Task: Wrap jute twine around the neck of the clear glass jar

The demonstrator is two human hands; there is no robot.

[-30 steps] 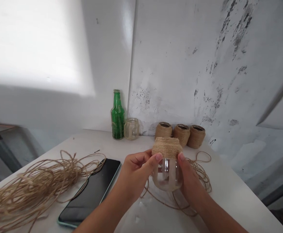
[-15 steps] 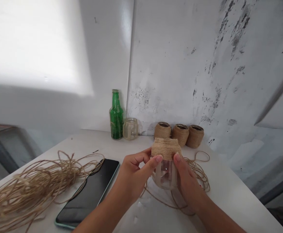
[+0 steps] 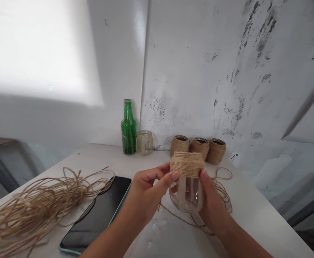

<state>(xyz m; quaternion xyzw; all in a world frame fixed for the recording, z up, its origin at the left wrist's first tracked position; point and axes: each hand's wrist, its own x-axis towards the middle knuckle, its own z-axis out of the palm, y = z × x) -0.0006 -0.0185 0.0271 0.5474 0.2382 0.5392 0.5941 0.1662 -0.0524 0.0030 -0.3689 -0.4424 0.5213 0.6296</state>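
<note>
Your left hand [image 3: 148, 193] and right hand [image 3: 213, 204] clasp the glass jar [image 3: 187, 193] from opposite sides — thumbs at the lower edge of its twine band [image 3: 187, 164]. You hold it over the table [image 3: 256, 215], before three wrapped jars [image 3: 200, 148]; loose twine [image 3: 46, 206] overlaps the phone [image 3: 100, 222] at left.

Our left hand [image 3: 149, 191] and right hand [image 3: 212, 204] are bare, each with slim fingers [image 3: 151, 173] and a short, rounded thumbnail [image 3: 175, 175]. Below the hands, our forearms [image 3: 109, 236] are bare too, smooth and broadening away from the wrists [image 3: 225, 227].
</note>
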